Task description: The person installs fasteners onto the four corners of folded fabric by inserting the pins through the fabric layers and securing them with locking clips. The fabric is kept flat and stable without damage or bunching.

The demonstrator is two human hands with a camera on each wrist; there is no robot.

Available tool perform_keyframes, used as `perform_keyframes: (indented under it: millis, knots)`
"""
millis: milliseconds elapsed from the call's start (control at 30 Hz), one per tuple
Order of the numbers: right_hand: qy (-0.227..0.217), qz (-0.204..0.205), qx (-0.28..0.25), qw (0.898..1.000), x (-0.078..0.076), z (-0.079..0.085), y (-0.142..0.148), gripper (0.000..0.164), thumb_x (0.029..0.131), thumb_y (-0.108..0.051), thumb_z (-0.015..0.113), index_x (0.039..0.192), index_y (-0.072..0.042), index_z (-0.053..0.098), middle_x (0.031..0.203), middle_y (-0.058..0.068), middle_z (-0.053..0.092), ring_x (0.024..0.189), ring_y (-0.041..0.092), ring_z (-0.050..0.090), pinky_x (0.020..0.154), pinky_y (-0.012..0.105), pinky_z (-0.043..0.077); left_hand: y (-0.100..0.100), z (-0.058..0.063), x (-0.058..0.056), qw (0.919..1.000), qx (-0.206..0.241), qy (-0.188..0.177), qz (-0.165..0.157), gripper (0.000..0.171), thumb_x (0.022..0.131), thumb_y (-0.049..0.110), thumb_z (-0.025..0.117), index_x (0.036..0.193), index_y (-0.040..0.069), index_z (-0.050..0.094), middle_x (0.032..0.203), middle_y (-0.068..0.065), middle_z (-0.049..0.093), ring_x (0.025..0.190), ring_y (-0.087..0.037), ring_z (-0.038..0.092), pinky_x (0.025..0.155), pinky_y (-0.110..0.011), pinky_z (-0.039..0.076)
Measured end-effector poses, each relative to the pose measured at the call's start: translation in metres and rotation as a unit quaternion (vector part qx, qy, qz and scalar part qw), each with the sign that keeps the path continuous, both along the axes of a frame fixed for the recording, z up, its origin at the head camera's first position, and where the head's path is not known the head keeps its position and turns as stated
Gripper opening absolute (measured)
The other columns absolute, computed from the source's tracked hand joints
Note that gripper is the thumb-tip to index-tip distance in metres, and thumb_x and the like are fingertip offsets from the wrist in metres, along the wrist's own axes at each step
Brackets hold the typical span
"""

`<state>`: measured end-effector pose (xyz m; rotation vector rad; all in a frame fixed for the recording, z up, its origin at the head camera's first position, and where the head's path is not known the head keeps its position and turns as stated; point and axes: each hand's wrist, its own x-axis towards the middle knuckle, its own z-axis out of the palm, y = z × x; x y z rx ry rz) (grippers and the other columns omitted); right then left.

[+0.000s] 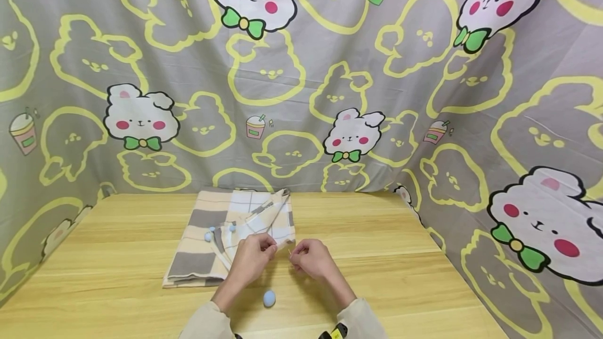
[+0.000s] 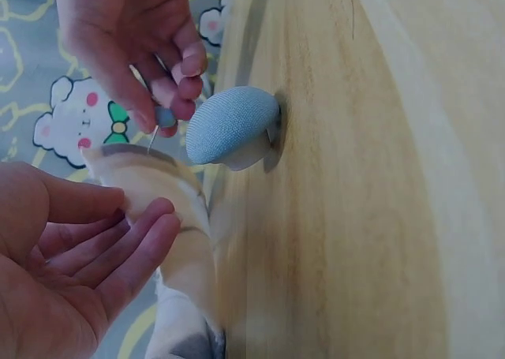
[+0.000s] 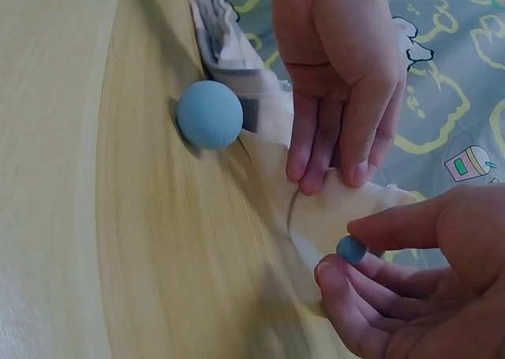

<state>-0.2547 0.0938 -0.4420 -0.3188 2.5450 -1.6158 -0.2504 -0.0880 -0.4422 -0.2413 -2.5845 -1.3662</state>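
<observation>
A folded plaid blanket (image 1: 202,218) in beige, grey and white lies on the table, one corner pulled toward the person. My left hand (image 1: 254,258) pinches that corner between thumb and fingers, as the left wrist view shows. My right hand (image 1: 313,260) pinches a pin with a small blue round head (image 3: 351,249). The pin's thin needle points at the blanket's edge in the left wrist view, the tip right at the cloth. Close to both hands, a blue mushroom-shaped fastener (image 2: 233,126) with a white stem stands on the table.
Several more blue fasteners (image 1: 208,236) sit on the folded part of the blanket. Wood-grain table (image 1: 377,276) extends to both sides. A grey curtain (image 1: 292,77) with rabbit prints hangs behind the table and along its sides.
</observation>
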Motion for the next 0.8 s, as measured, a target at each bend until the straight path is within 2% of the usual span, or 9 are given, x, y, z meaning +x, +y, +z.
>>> perform_keyframes:
  millis: [200,367,667,800]
  knots:
    - [-0.015,0.019,-0.044,0.999,0.0003,0.0,-0.0027,0.007,0.087,0.002,0.065,0.091,0.008,0.067,0.071,0.018,0.069,0.058,0.016,0.064,0.057,0.033,0.058,-0.0008,0.0001,-0.0004,1.0,-0.001,-0.001,-0.002,0.01,0.09,0.003,0.07,0.081,0.007,0.072,0.068,-0.002,0.069,0.062,-0.009,0.055,0.06,-0.023,0.045]
    - [-0.016,0.024,-0.054,0.998,0.0013,-0.0005,-0.0057,0.011,0.088,0.002,0.063,0.094,0.011,0.066,0.07,0.017,0.067,0.057,0.014,0.061,0.056,0.032,0.058,-0.0005,-0.0002,-0.0007,1.0,-0.001,-0.003,-0.006,0.01,0.091,0.004,0.07,0.082,0.006,0.072,0.067,-0.001,0.068,0.061,-0.009,0.055,0.058,-0.023,0.044]
    - [-0.03,0.011,-0.085,0.996,0.0016,-0.0019,-0.0067,0.012,0.087,0.001,0.065,0.094,0.011,0.067,0.073,0.015,0.069,0.061,0.016,0.065,0.058,0.032,0.058,0.0009,-0.0006,-0.0001,0.9999,0.0,-0.003,-0.015,0.01,0.09,0.004,0.071,0.08,0.008,0.072,0.068,0.0,0.068,0.063,-0.009,0.055,0.06,-0.023,0.044]
    - [-0.035,0.014,-0.105,0.994,0.0015,-0.0029,-0.0081,0.013,0.088,0.0,0.064,0.095,0.012,0.066,0.076,0.019,0.07,0.061,0.015,0.065,0.061,0.035,0.06,0.0011,0.0001,0.0007,0.9998,-0.004,-0.001,-0.019,0.01,0.089,0.004,0.071,0.081,0.008,0.073,0.069,0.001,0.068,0.064,-0.009,0.056,0.061,-0.024,0.045]
